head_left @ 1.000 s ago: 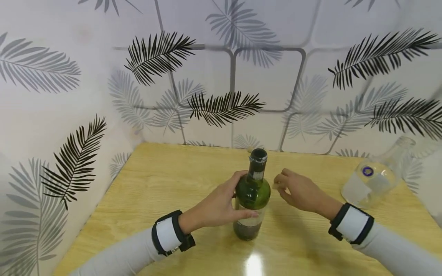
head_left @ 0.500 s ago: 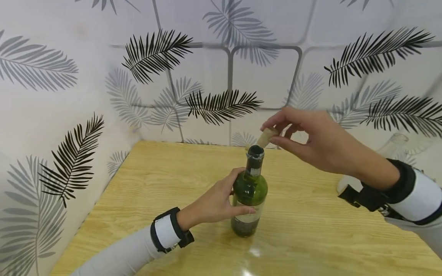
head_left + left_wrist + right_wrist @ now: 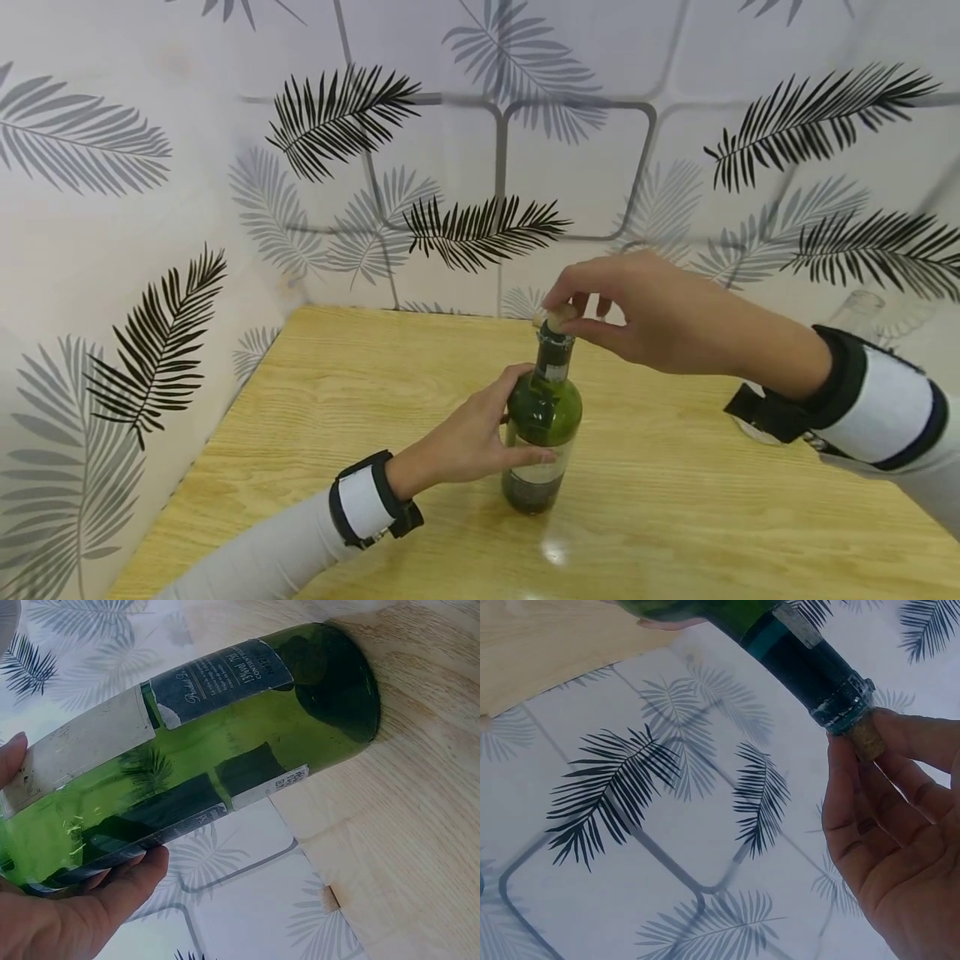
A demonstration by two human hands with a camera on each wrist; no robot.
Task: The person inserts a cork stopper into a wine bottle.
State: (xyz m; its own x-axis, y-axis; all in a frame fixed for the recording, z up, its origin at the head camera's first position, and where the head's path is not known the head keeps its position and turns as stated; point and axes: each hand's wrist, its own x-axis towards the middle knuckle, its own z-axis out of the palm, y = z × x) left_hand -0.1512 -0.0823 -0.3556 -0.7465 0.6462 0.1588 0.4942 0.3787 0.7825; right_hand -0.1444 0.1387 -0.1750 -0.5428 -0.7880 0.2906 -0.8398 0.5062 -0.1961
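A green wine bottle point(image 3: 546, 410) with paper labels stands upright on the wooden table. My left hand point(image 3: 468, 437) grips it round the body, thumb over the label. In the left wrist view the bottle's glass point(image 3: 322, 712) is see-through and no liquid shows in the lower part. Above it, my right hand point(image 3: 667, 321) pinches a cork point(image 3: 867, 740) between thumb and fingers at the bottle's mouth. The right wrist view has the cork's inner end at the opening, in line with the neck point(image 3: 802, 667), while most of its length sticks out.
To the right stands a clear glass bottle point(image 3: 862, 307), mostly hidden behind my right wrist. A small light-brown piece point(image 3: 331, 898) lies at the table's back edge. Leaf-patterned walls border the table point(image 3: 360, 375) at the back and left.
My right hand has risen from the table beside the bottle with the cork, then moved left and down to bring it onto the mouth. The left hand keeps its grip.
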